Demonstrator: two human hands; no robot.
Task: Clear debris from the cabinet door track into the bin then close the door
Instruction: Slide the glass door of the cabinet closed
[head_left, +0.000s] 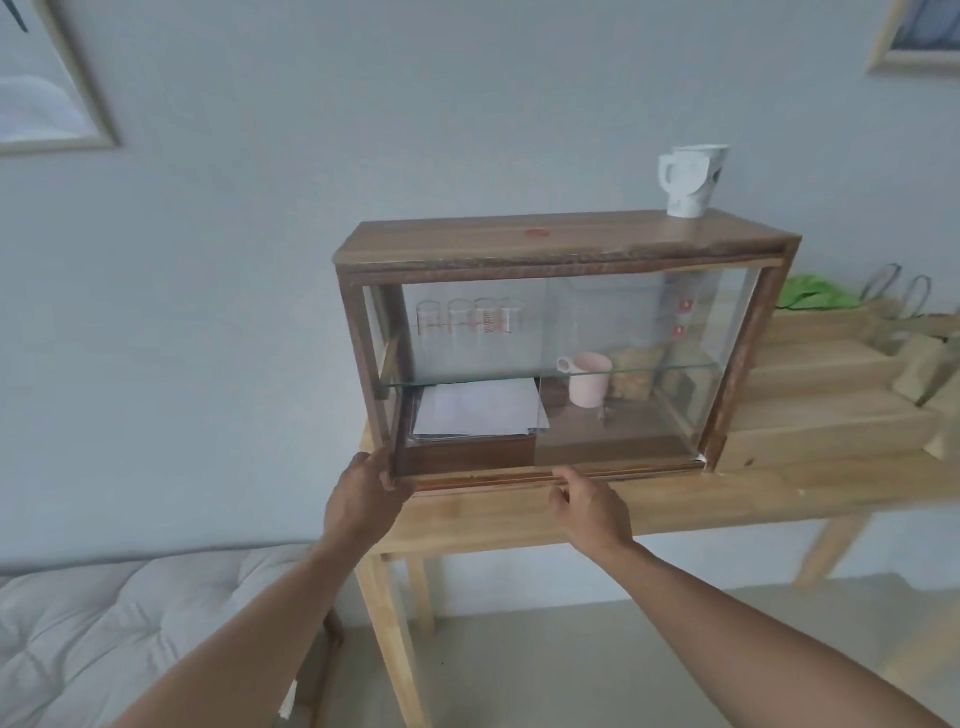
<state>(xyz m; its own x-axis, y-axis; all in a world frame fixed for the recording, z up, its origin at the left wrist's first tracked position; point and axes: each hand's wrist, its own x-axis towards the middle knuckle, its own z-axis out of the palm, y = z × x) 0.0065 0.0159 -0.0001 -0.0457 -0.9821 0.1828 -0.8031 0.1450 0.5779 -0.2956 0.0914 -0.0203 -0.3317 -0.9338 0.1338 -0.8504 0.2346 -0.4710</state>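
Note:
A wooden cabinet with sliding glass doors stands on a light wooden table. The glass door covers the right half; the left half is open. My left hand grips the cabinet's bottom left corner. With its fingertips on the door track, my right hand rests at the front bottom edge, near the glass door's left edge. Whether it pinches any debris is too small to tell. No bin is in view.
Inside are several glasses, a stack of paper, a pink mug and a jar. A white jug stands on top. Bags and wooden steps lie to the right. A grey mattress lies lower left.

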